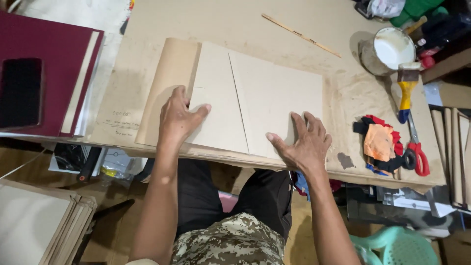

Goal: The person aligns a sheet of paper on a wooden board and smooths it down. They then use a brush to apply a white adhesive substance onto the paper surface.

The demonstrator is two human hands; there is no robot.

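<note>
Two flat boards (245, 105) lie side by side on brown paper (169, 81). Left hand (177, 117), grip spread flat, pins the left board; right hand (304, 142), fingers splayed, presses the right, likely steadying alignment. Scissors (417, 154) rest well right of the boards.

I'm seeing pale grey-tan boards (255, 103), brown kraft paper (169, 83) beneath, maroon covers (54, 54) stacked aside, white paste in a tin (392, 49), yellow-and-blue brush handle (406, 95), red-handled scissors (417, 152), orange, red and black rag (380, 142), mint-green plastic stool (397, 248), camouflage-print shirt (230, 243)
</note>
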